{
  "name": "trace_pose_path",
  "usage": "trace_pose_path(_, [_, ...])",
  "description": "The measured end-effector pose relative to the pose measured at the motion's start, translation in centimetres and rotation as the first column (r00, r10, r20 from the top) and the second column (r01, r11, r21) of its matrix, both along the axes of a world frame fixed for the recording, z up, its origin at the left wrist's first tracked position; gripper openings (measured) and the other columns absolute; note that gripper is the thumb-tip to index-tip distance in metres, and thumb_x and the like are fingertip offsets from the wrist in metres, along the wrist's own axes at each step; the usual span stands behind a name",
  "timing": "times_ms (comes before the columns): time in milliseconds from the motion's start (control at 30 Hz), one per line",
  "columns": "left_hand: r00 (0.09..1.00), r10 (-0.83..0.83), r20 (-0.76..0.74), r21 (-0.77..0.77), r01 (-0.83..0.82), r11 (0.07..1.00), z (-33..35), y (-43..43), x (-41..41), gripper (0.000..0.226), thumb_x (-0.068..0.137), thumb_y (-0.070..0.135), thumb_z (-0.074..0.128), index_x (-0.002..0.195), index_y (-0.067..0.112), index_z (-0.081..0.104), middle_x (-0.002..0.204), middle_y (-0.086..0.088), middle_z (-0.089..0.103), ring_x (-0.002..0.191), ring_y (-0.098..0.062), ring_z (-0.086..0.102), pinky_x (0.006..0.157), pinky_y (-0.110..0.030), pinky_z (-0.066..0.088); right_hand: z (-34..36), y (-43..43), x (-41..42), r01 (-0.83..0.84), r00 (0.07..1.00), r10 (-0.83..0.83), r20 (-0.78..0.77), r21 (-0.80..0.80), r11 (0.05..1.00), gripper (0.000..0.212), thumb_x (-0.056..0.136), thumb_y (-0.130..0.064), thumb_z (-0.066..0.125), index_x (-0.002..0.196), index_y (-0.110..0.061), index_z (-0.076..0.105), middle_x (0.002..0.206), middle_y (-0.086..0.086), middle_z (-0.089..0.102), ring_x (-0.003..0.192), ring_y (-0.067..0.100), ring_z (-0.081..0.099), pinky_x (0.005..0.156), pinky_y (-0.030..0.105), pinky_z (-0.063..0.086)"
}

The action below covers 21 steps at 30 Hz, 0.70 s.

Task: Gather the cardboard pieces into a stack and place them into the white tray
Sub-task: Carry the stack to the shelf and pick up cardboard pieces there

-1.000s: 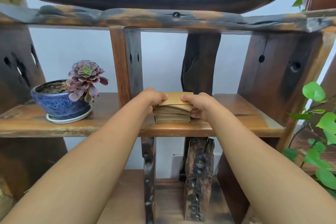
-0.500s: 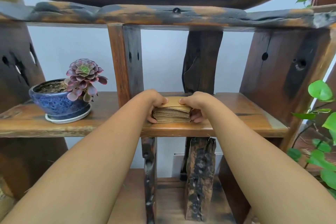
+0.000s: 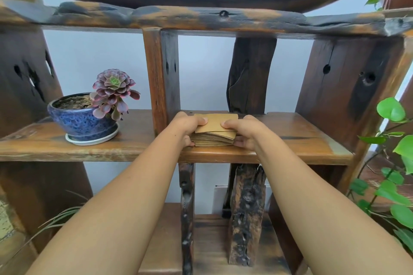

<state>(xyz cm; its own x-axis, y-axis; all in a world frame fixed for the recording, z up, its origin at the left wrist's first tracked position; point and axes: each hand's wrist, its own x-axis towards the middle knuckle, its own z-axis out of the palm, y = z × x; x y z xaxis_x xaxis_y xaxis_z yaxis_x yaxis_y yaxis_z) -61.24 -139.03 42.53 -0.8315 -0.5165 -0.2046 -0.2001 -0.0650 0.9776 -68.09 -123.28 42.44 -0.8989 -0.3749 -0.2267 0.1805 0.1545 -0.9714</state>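
A stack of brown cardboard pieces rests on the middle wooden shelf, near its front edge. My left hand clasps the stack's left side, thumb on the top piece. My right hand clasps the right side, thumb on top and fingers under the lower edge. The top piece sits slightly askew over the rest. No white tray is in view.
A blue pot with a purple succulent stands on the shelf to the left. A wooden post rises just behind my left hand. Green leafy vines hang at the right. A lower shelf lies below.
Both hands have pressed the stack flatter and squarer on the shelf. The top piece, lifted and tilted before, now lies lower on the pile.
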Motion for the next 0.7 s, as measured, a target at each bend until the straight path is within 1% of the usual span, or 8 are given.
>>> trace_pose_path(67, [0.995,0.004,-0.101,0.083,0.004,0.997,-0.4,0.3,0.7,0.042,0.088,0.008,0.075,0.124,0.001,0.056,0.112,-0.015,0.068,0.094,-0.028,0.068,0.059,-0.039,0.059,-0.2,0.4,0.8,0.006,0.999,0.0,0.04,-0.169,0.986,0.06,0.082,-0.005,0.079,0.133,-0.003,0.047,0.117,0.02,0.068,0.093,0.029,0.072,0.076,0.045,0.064])
trace_pose_path(167, [0.964,0.054,-0.261,0.241,0.011,0.971,-1.2,1.1,2.3,0.038,0.085,-0.002,0.073,0.121,-0.009,0.062,0.101,-0.019,0.071,0.091,-0.03,0.07,0.078,-0.042,0.06,-0.8,1.0,2.9,0.034,0.998,-0.017,0.056,-0.319,0.947,0.056,0.084,0.0,0.075,0.134,0.008,0.051,0.119,0.024,0.07,0.096,0.032,0.07,0.094,0.05,0.058])
trace_pose_path(200, [0.953,0.064,-0.297,0.276,0.022,0.961,-1.5,1.5,3.0,0.032,0.085,-0.003,0.072,0.116,-0.009,0.064,0.096,-0.017,0.071,0.089,-0.028,0.069,0.079,-0.041,0.058,-1.0,1.2,3.8,0.024,0.999,-0.009,0.045,-0.335,0.942,0.052,0.086,0.0,0.073,0.133,0.011,0.054,0.114,0.023,0.07,0.096,0.031,0.069,0.095,0.047,0.057])
trace_pose_path(267, [0.936,0.051,-0.348,0.296,0.058,0.953,-2.1,2.4,4.9,0.018,0.087,-0.002,0.07,0.105,-0.003,0.066,0.091,-0.014,0.07,0.085,-0.025,0.068,0.077,-0.037,0.056,-1.5,1.9,5.8,-0.002,1.0,0.003,0.0,-0.329,0.944,0.046,0.089,-0.001,0.069,0.131,0.013,0.056,0.102,0.018,0.071,0.089,0.028,0.069,0.084,0.04,0.058])
trace_pose_path(333, [0.932,0.01,-0.363,0.242,0.084,0.967,-3.1,3.4,7.0,0.019,0.091,0.003,0.068,0.109,0.002,0.064,0.098,-0.014,0.07,0.089,-0.024,0.066,0.08,-0.036,0.055,-2.3,2.7,8.0,-0.011,0.999,-0.003,-0.045,-0.298,0.954,0.045,0.091,-0.006,0.067,0.133,0.008,0.056,0.106,0.017,0.069,0.095,0.027,0.065,0.085,0.04,0.055])
trace_pose_path(433, [0.933,-0.045,-0.357,0.134,0.099,0.986,-5.1,5.2,10.1,0.045,0.096,0.01,0.062,0.139,0.006,0.048,0.126,-0.015,0.063,0.106,-0.023,0.06,0.105,-0.043,0.047,-4.2,4.2,11.6,-0.022,0.997,0.003,-0.081,-0.233,0.972,0.042,0.094,-0.014,0.061,0.135,-0.007,0.056,0.115,0.01,0.067,0.109,0.026,0.061,0.104,0.052,0.047])
trace_pose_path(500, [0.923,-0.086,-0.375,0.124,0.142,0.982,-6.6,6.2,12.6,0.059,0.097,0.01,0.058,0.151,0.017,0.034,0.14,-0.01,0.054,0.115,-0.022,0.056,0.112,-0.044,0.042,-5.7,5.2,14.4,-0.02,0.996,0.002,-0.084,-0.223,0.975,0.043,0.093,-0.016,0.06,0.135,-0.014,0.053,0.124,0.007,0.067,0.117,0.025,0.062,0.105,0.054,0.05])
trace_pose_path(700, [0.92,-0.31,-0.238,0.016,0.323,0.946,-12.5,9.2,18.6,0.042,0.081,0.042,0.057,0.121,0.054,0.047,0.13,-0.008,0.056,0.116,-0.025,0.057,0.105,-0.044,0.045,-11.4,9.0,20.4,0.108,0.989,-0.12,-0.092,-0.131,0.986,0.05,0.074,-0.032,0.063,0.123,-0.023,0.053,0.118,0.007,0.065,0.107,0.019,0.063,0.096,0.043,0.054])
